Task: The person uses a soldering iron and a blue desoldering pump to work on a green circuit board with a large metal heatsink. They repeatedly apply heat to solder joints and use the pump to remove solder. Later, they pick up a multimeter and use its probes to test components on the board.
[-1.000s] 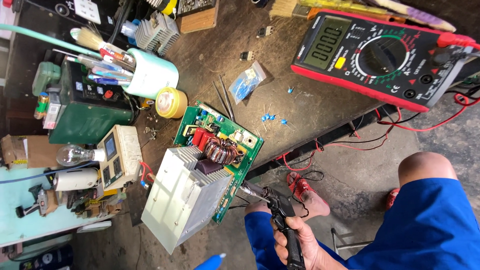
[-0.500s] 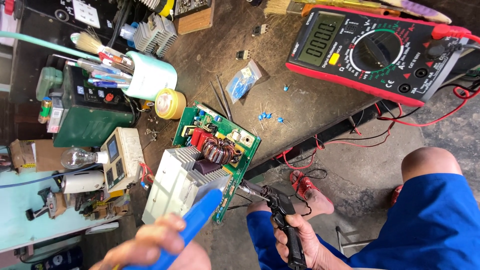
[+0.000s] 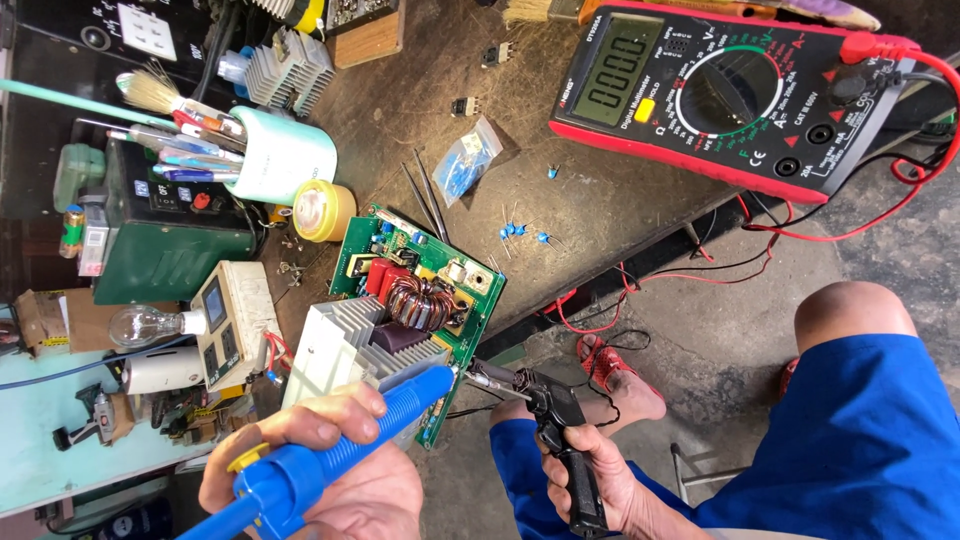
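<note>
My left hand point(image 3: 320, 470) has its fingers wrapped tight around the blue plastic desoldering pump point(image 3: 330, 450), with its narrow tip angled up toward the lower edge of the green printed circuit board point(image 3: 420, 300). My right hand point(image 3: 600, 480) grips the black pistol-handled soldering iron point(image 3: 545, 420), fingers closed round the handle, and its metal tip meets the same board edge just beside the pump's nozzle. The board lies tilted on the brown, grimy bench point(image 3: 600, 210), near the bench's front edge, carrying a copper-wound toroid coil point(image 3: 418, 303) and red components, with a ribbed pale aluminium heat sink point(image 3: 345, 350) bolted along its left side. Beyond it, a round yellow tin point(image 3: 322, 210) stands next to a mint-green cup point(image 3: 280, 155) stuffed with brushes and pens. Several small blue capacitors point(image 3: 520, 232) lie scattered on the bench above the board, near a little clear bag point(image 3: 465, 170) of more. At the far right sits a large red-and-black digital multimeter point(image 3: 720, 95) with red leads trailing off the bench. A clear glass light bulb point(image 3: 145, 325) lies at the left. My blue shorts point(image 3: 850, 450) and a bare knee fill the lower right.
</note>
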